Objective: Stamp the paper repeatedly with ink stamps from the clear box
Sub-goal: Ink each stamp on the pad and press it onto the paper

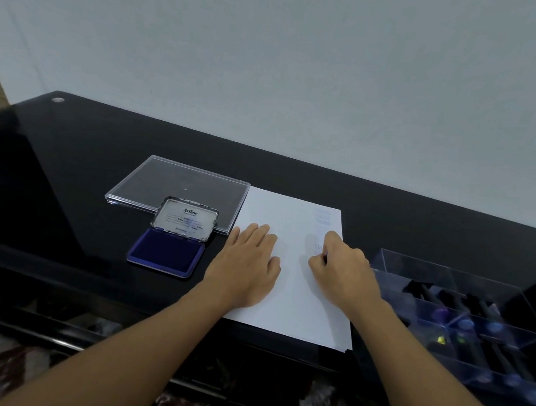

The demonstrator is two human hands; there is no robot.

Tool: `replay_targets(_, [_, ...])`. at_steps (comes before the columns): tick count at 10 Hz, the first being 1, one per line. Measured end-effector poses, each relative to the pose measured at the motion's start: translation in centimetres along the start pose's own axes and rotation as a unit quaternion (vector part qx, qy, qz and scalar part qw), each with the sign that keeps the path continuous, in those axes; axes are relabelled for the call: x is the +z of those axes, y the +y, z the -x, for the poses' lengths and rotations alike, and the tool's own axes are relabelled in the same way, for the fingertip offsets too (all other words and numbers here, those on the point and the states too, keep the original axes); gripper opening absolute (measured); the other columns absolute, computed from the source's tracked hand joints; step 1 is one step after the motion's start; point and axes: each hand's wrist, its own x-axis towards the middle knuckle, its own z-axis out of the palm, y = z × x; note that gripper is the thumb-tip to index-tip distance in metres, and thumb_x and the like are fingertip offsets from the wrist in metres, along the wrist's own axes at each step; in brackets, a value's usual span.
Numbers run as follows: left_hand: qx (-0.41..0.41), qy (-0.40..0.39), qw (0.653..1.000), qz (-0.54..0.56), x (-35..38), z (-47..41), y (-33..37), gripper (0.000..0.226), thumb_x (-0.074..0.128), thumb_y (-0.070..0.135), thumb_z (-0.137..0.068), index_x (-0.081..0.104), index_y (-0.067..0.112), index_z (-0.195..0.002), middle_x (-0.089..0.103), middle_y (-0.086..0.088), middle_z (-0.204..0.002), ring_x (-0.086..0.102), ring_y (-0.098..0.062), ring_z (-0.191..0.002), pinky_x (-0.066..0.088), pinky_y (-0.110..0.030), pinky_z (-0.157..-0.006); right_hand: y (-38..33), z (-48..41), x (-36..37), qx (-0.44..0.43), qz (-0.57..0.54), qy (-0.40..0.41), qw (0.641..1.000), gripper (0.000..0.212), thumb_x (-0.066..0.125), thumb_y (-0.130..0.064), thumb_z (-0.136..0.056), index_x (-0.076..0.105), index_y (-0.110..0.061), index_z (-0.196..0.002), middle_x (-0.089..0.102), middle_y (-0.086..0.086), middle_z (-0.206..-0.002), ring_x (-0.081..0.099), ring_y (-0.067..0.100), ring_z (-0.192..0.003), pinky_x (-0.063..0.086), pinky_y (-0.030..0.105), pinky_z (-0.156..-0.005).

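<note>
A white sheet of paper (286,291) lies on the black glass table (81,161). Faint blue stamp prints (322,216) show near its far right corner. My left hand (246,263) rests flat on the sheet's left part, fingers spread. My right hand (344,270) is closed and pressed down on the sheet's right side; a stamp is barely visible inside the fist. An open blue ink pad (167,253) with its metal lid (186,218) raised sits left of the paper. The clear box (468,312) with several dark stamps in compartments stands at the right.
The clear box lid (178,189) lies flat behind the ink pad. The table's far edge meets a pale wall. Round metal fittings mark the table's far corners. A patterned floor shows below the near edge.
</note>
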Motion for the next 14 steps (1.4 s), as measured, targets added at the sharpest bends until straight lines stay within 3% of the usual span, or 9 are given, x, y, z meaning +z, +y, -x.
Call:
replay_targets(3, [0.001,0.010,1.000,0.003,0.1,-0.1,-0.1,0.050,0.027,0.033,-0.102,0.033,0.014,-0.147,0.021,-0.004,-0.161,0.010,-0.020,-0.149,0.005,-0.044,-0.123,0.0,-2.2,-0.3,0.037,-0.003,-0.045,0.998,0.019,0.046,-0.024,-0.091,0.035,-0.017,-0.077,0.055,0.007,-0.081,0.047,0.024,-0.068,0.037,0.033,-0.054])
replay_targets(7, [0.007,0.023,1.000,0.013,0.0,0.1,-0.1,0.048,0.030,0.033,-0.101,0.037,0.014,-0.145,0.025,-0.004,-0.159,0.015,-0.020,-0.147,0.007,-0.043,-0.123,0.0,-1.3,-2.2,0.017,-0.005,-0.026,1.000,0.015,0.049,-0.026,-0.093,0.047,-0.011,-0.090,0.060,0.009,-0.082,0.049,0.022,-0.066,0.042,0.035,-0.057])
replay_targets(9, [0.004,0.021,1.000,0.020,0.2,0.0,-0.3,0.049,0.029,0.033,-0.101,0.036,0.015,-0.146,0.025,-0.004,-0.160,0.014,-0.020,-0.148,0.007,-0.044,-0.123,-0.4,-2.3,-5.3,0.004,-0.015,0.015,1.000,0.016,0.053,-0.025,-0.091,0.049,-0.010,-0.086,0.060,0.007,-0.077,0.046,0.019,-0.060,0.040,0.033,-0.054])
replay_targets(14, [0.009,0.028,0.999,0.018,0.2,0.0,-0.3,0.049,0.031,0.032,-0.101,0.038,0.014,-0.146,0.028,-0.005,-0.159,0.018,-0.021,-0.147,0.010,-0.044,-0.122,0.1,-1.6,-6.3,0.018,-0.024,0.014,0.999,0.015,0.055,-0.024,-0.093,0.053,-0.010,-0.088,0.062,0.006,-0.076,0.048,0.019,-0.060,0.041,0.033,-0.055])
